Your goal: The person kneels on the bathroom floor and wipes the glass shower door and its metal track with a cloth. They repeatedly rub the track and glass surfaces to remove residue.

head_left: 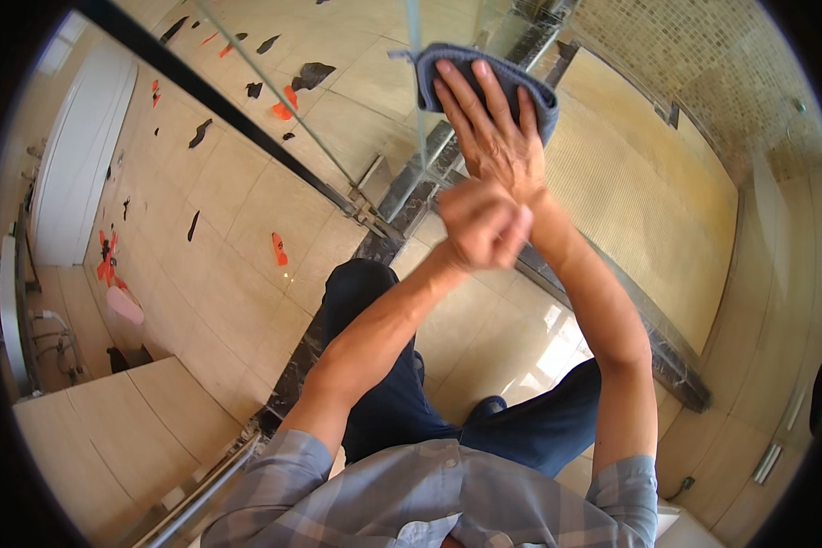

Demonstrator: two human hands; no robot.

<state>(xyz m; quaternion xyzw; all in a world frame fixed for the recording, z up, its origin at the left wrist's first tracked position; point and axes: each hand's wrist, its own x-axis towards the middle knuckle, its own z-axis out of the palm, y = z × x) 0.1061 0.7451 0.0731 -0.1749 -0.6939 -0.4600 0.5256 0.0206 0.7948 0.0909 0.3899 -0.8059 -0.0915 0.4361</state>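
A folded dark grey-blue cloth [548, 100] is held up against a clear glass panel [415, 32]. My right hand [498, 137] lies over the cloth with its fingers stretched along it, keeping it there. Just below, in front of the right wrist, my left hand [489, 224] is curled into a loose fist and slightly blurred. No object shows in its fingers.
A black-framed glass door [210, 100] stands to the left. Black and orange scraps [312, 75] litter the tiled floor beyond, near a white bathtub [80, 146]. Dark stone sills [648, 333] edge a beige textured shower floor [648, 192] on the right.
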